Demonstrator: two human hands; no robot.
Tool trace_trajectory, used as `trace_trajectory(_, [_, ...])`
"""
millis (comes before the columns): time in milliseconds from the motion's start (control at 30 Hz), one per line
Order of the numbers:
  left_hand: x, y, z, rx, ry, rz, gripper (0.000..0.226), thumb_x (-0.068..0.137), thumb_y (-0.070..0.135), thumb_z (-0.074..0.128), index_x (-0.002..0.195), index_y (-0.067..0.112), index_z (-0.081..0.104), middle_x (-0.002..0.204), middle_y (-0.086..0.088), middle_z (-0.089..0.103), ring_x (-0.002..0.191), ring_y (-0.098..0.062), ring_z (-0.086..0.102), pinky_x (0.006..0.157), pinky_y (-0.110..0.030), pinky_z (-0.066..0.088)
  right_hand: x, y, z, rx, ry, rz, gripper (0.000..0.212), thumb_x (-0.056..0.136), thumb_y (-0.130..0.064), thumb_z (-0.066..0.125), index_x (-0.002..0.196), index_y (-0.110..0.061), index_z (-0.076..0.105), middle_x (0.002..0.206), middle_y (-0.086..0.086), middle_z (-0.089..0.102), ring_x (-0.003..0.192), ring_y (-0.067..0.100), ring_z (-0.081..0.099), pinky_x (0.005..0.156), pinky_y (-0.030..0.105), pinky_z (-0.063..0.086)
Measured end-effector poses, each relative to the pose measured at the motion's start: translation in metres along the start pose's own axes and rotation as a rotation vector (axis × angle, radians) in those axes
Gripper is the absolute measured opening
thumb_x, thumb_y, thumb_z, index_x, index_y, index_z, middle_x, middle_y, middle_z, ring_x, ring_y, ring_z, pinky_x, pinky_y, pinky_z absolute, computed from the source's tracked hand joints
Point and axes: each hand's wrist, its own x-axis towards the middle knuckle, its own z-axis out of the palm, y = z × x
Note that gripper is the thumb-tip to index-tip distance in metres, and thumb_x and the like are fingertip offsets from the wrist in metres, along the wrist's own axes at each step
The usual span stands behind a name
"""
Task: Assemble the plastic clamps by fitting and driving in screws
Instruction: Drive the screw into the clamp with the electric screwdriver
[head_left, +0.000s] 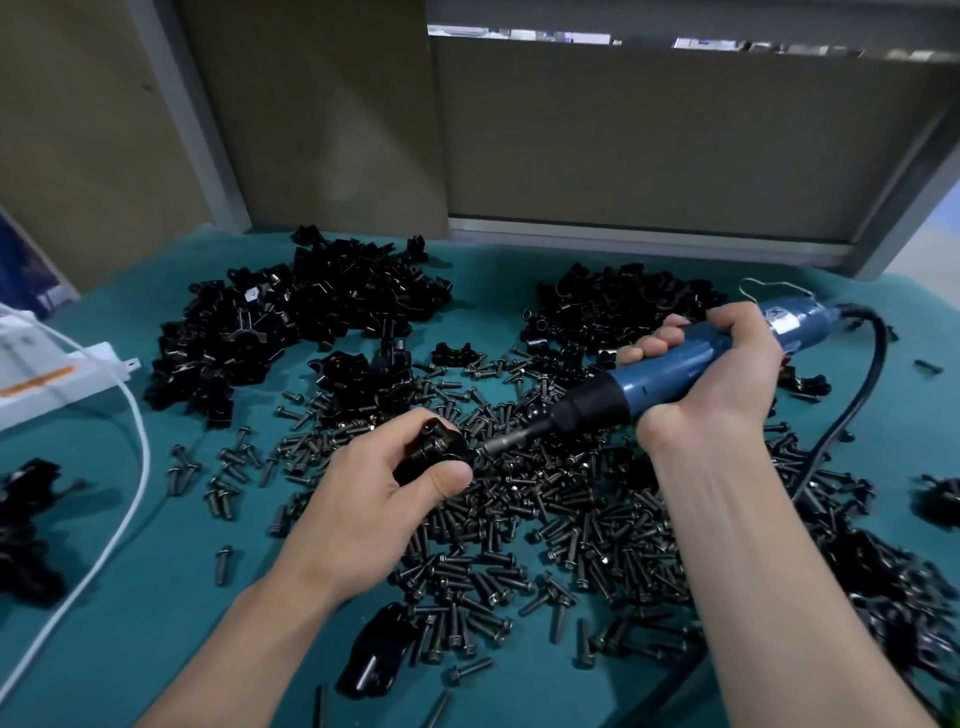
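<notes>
My left hand (384, 499) grips a black plastic clamp (434, 446) just above the teal table cover. My right hand (717, 374) is wrapped round a blue electric screwdriver (675, 369), which lies tilted down to the left. Its metal bit (506, 441) meets the right side of the clamp. A broad scatter of dark screws (545, 519) lies under and between both hands.
Heaps of black clamp parts sit at the back left (291, 332) and back right (613, 306); more lie at the right edge (883, 582) and far left (26, 519). A white cable (137, 431) curves across the left. The screwdriver's black cord (857, 395) loops right. Grey panels close the back.
</notes>
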Motion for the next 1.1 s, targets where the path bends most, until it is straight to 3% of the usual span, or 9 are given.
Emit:
trace_trajectory(133, [-0.001,-0.001,0.000,0.020,-0.024,0.004,0.055,0.085,0.076,0.062,0.097,0.022,0.063,0.081,-0.003,0.065,0.074,-0.025,0.062,0.071,-0.049,0.053,-0.001,0.001,0.001,-0.026,-0.032,0.004,0.015,0.084,-0.020,0.060,0.075,-0.012,0.052,0.063,-0.002,0.049,0.048,0.015,0.043,0.054,0.026,0.043])
trace_trajectory(267, [-0.003,-0.004,0.000,0.061,0.003,-0.003,0.053,0.084,0.077,0.060,0.091,0.024,0.059,0.077,-0.008,0.061,0.067,-0.039,0.056,0.059,-0.050,0.049,-0.004,0.007,0.003,-0.021,-0.079,-0.017,0.014,0.084,-0.019,0.058,0.074,-0.012,0.052,0.062,-0.002,0.048,0.047,0.015,0.043,0.053,0.026,0.043])
trace_trajectory(400, [-0.007,-0.008,-0.003,0.115,0.054,-0.008,0.057,0.083,0.078,0.059,0.085,0.021,0.055,0.075,-0.011,0.058,0.064,-0.040,0.055,0.052,-0.044,0.043,-0.010,0.019,0.002,0.019,-0.099,-0.021,0.015,0.086,-0.019,0.057,0.074,-0.012,0.051,0.061,-0.001,0.048,0.047,0.016,0.043,0.052,0.026,0.043])
trace_trajectory(500, [-0.006,-0.010,-0.004,0.118,0.069,0.003,0.058,0.083,0.077,0.059,0.083,0.019,0.054,0.071,-0.013,0.057,0.060,-0.038,0.052,0.051,-0.033,0.037,-0.012,0.022,0.001,0.050,-0.100,-0.029,0.017,0.087,-0.019,0.056,0.073,-0.012,0.051,0.061,-0.001,0.047,0.047,0.016,0.043,0.052,0.026,0.042])
trace_trajectory(733, [-0.007,-0.010,-0.004,0.097,0.082,0.012,0.059,0.084,0.073,0.061,0.082,0.015,0.054,0.073,-0.016,0.054,0.063,-0.039,0.053,0.055,-0.033,0.038,-0.012,0.023,0.003,0.058,-0.119,-0.036,0.017,0.088,-0.020,0.055,0.073,-0.012,0.051,0.061,-0.001,0.047,0.046,0.016,0.043,0.052,0.025,0.042])
trace_trajectory(867, [-0.007,-0.008,-0.004,0.106,0.079,0.008,0.056,0.084,0.071,0.061,0.081,0.016,0.055,0.075,-0.016,0.057,0.066,-0.038,0.057,0.059,-0.052,0.048,-0.012,0.026,0.002,0.071,-0.103,-0.021,0.018,0.088,-0.020,0.056,0.072,-0.012,0.052,0.060,-0.001,0.047,0.045,0.015,0.043,0.051,0.025,0.042])
trace_trajectory(967, [-0.007,-0.008,-0.004,0.114,0.083,0.013,0.058,0.084,0.070,0.062,0.081,0.012,0.056,0.074,-0.018,0.056,0.065,-0.040,0.055,0.060,-0.055,0.046,-0.011,0.026,0.002,0.069,-0.104,-0.024,0.018,0.088,-0.020,0.055,0.072,-0.011,0.052,0.060,-0.001,0.048,0.045,0.015,0.043,0.050,0.026,0.042])
trace_trajectory(1033, [-0.007,-0.009,-0.003,0.114,0.085,0.020,0.058,0.084,0.070,0.062,0.080,0.013,0.055,0.073,-0.019,0.054,0.061,-0.037,0.053,0.057,-0.047,0.044,-0.011,0.026,0.002,0.065,-0.113,-0.027,0.018,0.087,-0.020,0.056,0.072,-0.011,0.052,0.060,-0.001,0.048,0.046,0.015,0.043,0.051,0.025,0.042])
trace_trajectory(1100, [-0.006,-0.009,-0.003,0.120,0.091,0.032,0.061,0.084,0.071,0.061,0.080,0.011,0.054,0.072,-0.024,0.053,0.057,-0.030,0.048,0.058,-0.026,0.041,-0.011,0.026,0.002,0.067,-0.117,-0.027,0.018,0.087,-0.020,0.056,0.072,-0.011,0.052,0.060,-0.001,0.048,0.046,0.016,0.043,0.051,0.026,0.042])
